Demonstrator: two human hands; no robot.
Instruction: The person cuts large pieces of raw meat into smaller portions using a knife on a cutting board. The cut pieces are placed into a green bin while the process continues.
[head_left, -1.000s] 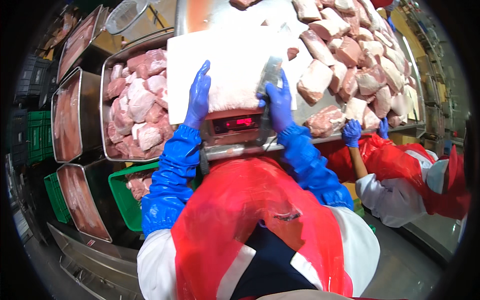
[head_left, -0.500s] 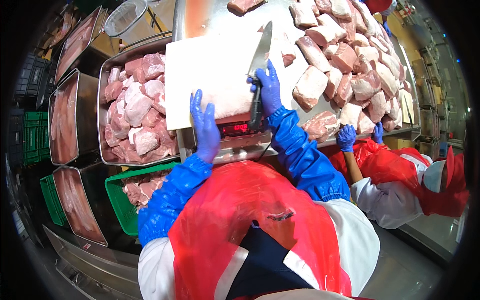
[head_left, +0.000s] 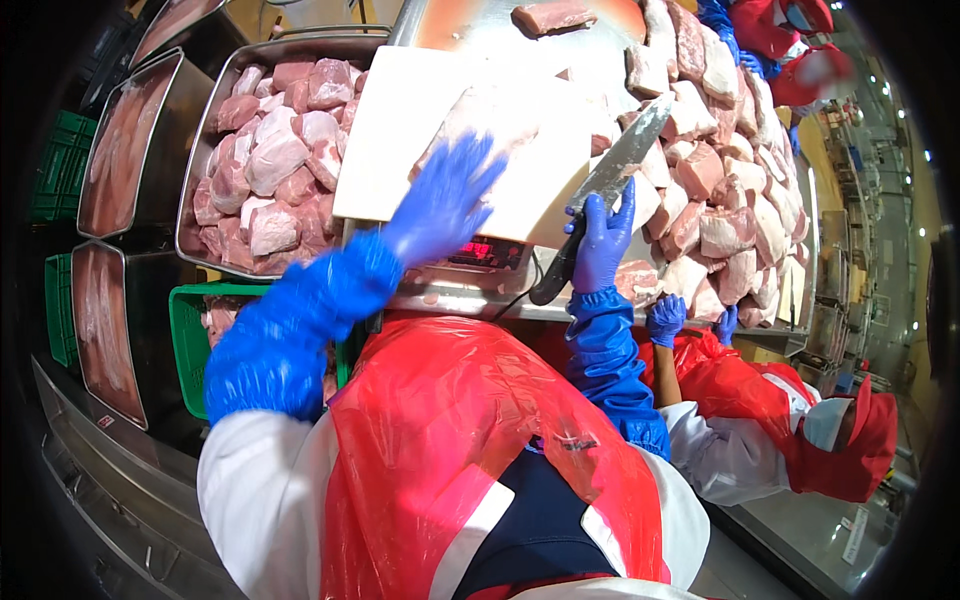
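Observation:
My left hand [head_left: 448, 195], in a blue glove with fingers spread, reaches over a large pale slab of meat [head_left: 505, 115] on a white board [head_left: 375, 150]; whether it touches the meat I cannot tell. In my right hand [head_left: 603, 240] is a large knife [head_left: 632, 142], held by its black handle, the blade angled up and right over the board's right side. Beneath the board's near edge, a scale [head_left: 485, 255] shows a red display. Right of the board, cut meat pieces [head_left: 725, 180] are heaped on the steel table [head_left: 500, 305].
A steel tray [head_left: 205, 130] piled with meat is at left, with a green crate [head_left: 185, 345] below it and more trays [head_left: 90, 180] farther left. A co-worker's gloved hand [head_left: 666, 318] is near the table's right front edge; more co-workers [head_left: 800, 75] work at upper right.
My left hand has risen and moved right over the meat. My right hand, holding the knife, has moved right and down, the blade now tilted rightward. The view has shifted.

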